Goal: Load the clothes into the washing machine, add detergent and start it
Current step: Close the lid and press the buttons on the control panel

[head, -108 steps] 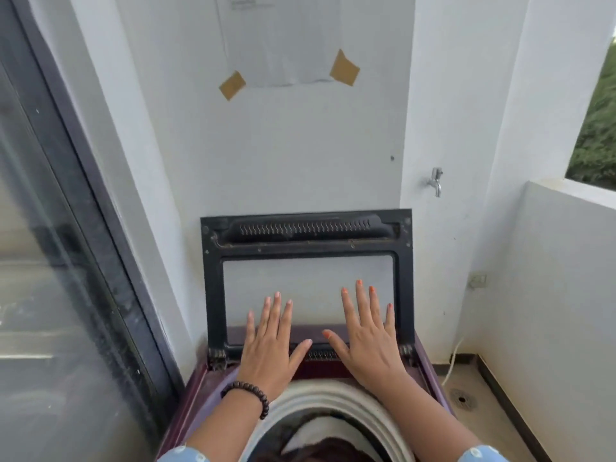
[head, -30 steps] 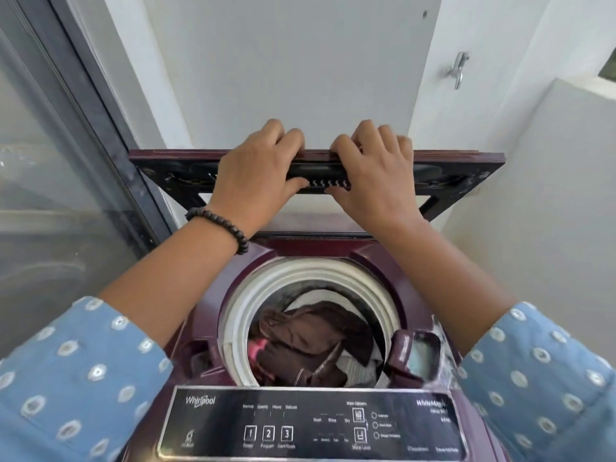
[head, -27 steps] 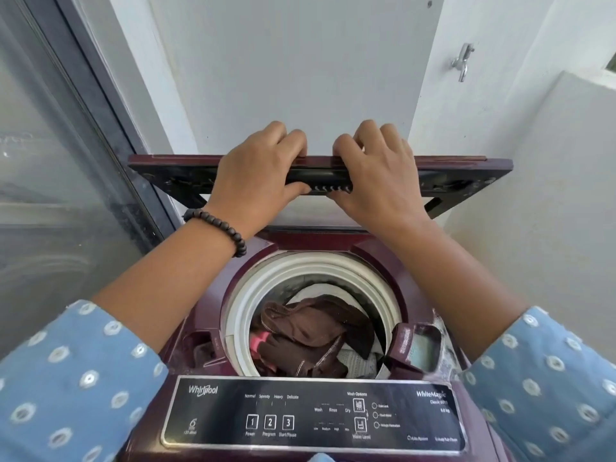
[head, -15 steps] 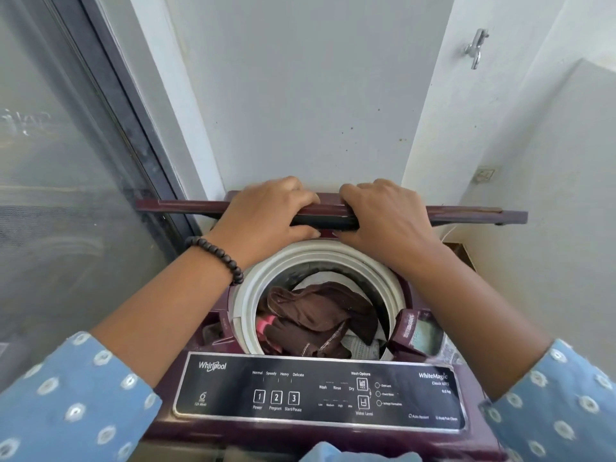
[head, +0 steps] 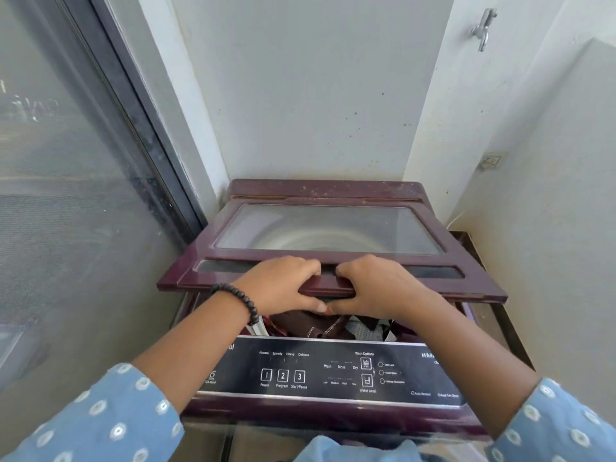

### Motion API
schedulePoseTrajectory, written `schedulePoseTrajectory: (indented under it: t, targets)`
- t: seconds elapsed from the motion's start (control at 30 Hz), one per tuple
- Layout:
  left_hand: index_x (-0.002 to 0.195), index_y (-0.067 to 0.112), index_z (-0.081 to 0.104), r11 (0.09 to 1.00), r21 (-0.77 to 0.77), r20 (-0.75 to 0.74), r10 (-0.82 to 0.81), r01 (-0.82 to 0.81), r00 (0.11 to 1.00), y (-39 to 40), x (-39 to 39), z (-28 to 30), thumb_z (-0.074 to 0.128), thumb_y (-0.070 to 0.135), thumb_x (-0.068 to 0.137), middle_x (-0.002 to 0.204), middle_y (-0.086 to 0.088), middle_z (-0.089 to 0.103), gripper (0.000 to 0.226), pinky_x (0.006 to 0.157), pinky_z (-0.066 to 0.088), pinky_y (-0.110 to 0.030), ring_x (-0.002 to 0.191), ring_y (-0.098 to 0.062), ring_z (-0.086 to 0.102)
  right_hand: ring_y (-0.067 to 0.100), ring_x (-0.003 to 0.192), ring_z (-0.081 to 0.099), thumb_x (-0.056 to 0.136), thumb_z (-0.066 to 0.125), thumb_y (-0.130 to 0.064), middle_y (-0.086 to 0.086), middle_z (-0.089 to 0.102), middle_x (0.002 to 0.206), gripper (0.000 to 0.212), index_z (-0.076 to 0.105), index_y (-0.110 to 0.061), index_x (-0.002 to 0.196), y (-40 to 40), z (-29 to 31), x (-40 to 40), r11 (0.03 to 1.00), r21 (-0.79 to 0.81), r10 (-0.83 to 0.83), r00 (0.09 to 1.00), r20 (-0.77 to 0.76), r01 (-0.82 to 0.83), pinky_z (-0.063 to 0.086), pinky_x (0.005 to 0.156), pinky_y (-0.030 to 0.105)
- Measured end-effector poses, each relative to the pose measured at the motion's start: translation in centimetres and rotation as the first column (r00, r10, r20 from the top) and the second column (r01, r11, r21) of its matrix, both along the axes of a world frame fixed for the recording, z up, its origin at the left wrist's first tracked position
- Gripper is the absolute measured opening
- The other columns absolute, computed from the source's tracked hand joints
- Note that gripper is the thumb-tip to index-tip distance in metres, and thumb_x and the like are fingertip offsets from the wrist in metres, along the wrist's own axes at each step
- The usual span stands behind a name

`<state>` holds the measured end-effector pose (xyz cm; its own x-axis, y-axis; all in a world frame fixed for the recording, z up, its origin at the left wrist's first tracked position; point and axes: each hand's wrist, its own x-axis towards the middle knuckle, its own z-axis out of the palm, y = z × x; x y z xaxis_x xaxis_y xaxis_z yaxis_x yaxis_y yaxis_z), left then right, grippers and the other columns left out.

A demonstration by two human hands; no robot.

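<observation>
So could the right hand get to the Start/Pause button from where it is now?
Probably yes. The right hand grips the lid handle, but the Start/Pause button sits uncovered on the control panel just below, nothing between them. It would have to let go first.

On the control panel (head: pixel 333 371) at the lower middle of the frame, I read Normal, Speedy, Heavy, Delicate; buttons 1 Power, 2 Program, 3 Start/Pause; Wash Options, Wash, Rinse, Dry, Water Level.

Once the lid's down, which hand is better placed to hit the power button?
Probably the left hand: the Power button lies on the panel's left part, just right of that forearm. The right hand would have to cross over. Both currently grip the lid.
</observation>
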<state>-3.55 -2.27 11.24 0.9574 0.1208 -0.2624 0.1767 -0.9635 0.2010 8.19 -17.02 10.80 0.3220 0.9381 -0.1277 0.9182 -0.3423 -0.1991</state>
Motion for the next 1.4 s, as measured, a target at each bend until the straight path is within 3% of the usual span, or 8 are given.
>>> schedulePoseTrajectory:
  t: [0.17,0.3,0.57,0.7,0.83,0.97,1.17,1.4]
  targets:
    - [0.101,0.019,0.053,0.995,-0.026,0.015,0.101,-0.1,0.995,-2.0,-1.8,-3.5,0.03,0.08,0.081,0.096,0.006,0.06,0.069,0.079,0.047,-0.034,0.086,-0.014,0.056,0.023,0.069,0.053,0.083,0.058,-0.054,-0.003,0.053,0.072,0.037,0.045,-0.02,0.075,-0.9,-3.9,-0.8,1.0,-0.007,0.009,0.995,-0.103,-0.009,0.037,0.057,0.033]
    - [0.085,0.018,0.054,0.985,-0.069,0.143,0.167,-0.159,0.975,-2.5,-2.4,-5.9,0.01,0.075,0.085,0.083,0.005,0.059,0.072,0.077,0.046,-0.032,0.078,-0.013,0.055,0.016,0.058,0.047,0.081,0.049,-0.068,-0.005,0.052,0.063,0.053,0.044,-0.017,0.067,-1.2,-6.0,-1.4,0.996,0.074,-0.046,0.99,-0.133,0.056,0.03,0.049,0.028]
    - [0.069,0.023,0.042,0.981,-0.081,0.257,0.191,-0.176,0.947,-2.9,-2.9,-8.8,0.003,0.069,0.088,0.069,0.009,0.048,0.063,0.077,0.043,-0.033,0.07,-0.012,0.047,0.02,0.064,0.051,0.098,0.031,-0.056,-0.004,0.053,0.064,0.054,0.048,-0.016,0.065,-0.9,-9.0,-2.4,0.979,0.107,-0.152,0.972,-0.177,0.173,0.034,0.057,0.032]
    - [0.075,0.023,0.049,0.981,-0.02,0.287,0.19,-0.192,0.939,-3.1,-2.9,-10.5,0.004,0.066,0.09,0.073,0.011,0.05,0.065,0.076,0.04,-0.031,0.073,-0.011,0.049,0.023,0.078,0.059,0.102,0.029,-0.05,0.0,0.06,0.078,0.049,0.043,-0.021,0.065,-0.6,-10.9,-2.7,0.969,0.136,-0.186,0.973,-0.137,0.204,0.035,0.063,0.032]
    - [0.083,0.022,0.055,0.98,0.017,0.318,0.181,-0.196,0.931,-2.9,-2.9,-11.3,0.001,0.066,0.089,0.079,0.01,0.056,0.07,0.074,0.036,-0.027,0.077,-0.011,0.053,0.02,0.079,0.06,0.101,0.024,-0.053,-0.002,0.061,0.079,0.049,0.047,-0.022,0.07,-0.5,-11.5,-2.7,0.963,0.177,-0.194,0.978,-0.082,0.205,0.033,0.062,0.032]
    - [0.08,0.023,0.051,0.982,0.017,0.349,0.172,-0.189,0.921,-2.8,-2.8,-11.7,0.0,0.066,0.091,0.075,0.013,0.048,0.067,0.073,0.036,-0.026,0.073,-0.008,0.048,0.018,0.074,0.058,0.088,0.003,-0.061,-0.003,0.061,0.075,0.062,0.048,-0.023,0.068,-0.6,-12.4,-2.7,0.948,0.238,-0.214,0.977,-0.018,0.212,0.032,0.058,0.031]
    - [0.083,0.023,0.053,0.981,0.016,0.367,0.176,-0.196,0.913,-3.0,-2.8,-11.9,-0.012,0.069,0.087,0.079,0.01,0.056,0.08,0.075,0.04,-0.028,0.075,-0.01,0.051,0.017,0.06,0.053,0.096,0.022,-0.053,-0.005,0.053,0.06,0.054,0.048,-0.021,0.062,-0.8,-13.8,-2.6,0.918,0.331,-0.241,0.97,0.029,0.218,0.036,0.049,0.031]
    - [0.082,0.023,0.052,0.975,0.033,0.386,0.189,-0.218,0.903,-2.9,-2.8,-12.4,-0.011,0.067,0.09,0.078,0.01,0.056,0.077,0.073,0.04,-0.027,0.073,-0.01,0.051,0.014,0.052,0.049,0.096,0.032,-0.048,-0.006,0.048,0.054,0.049,0.047,-0.022,0.058,-0.6,-14.2,-2.7,0.904,0.372,-0.261,0.961,0.093,0.21,0.03,0.044,0.027]
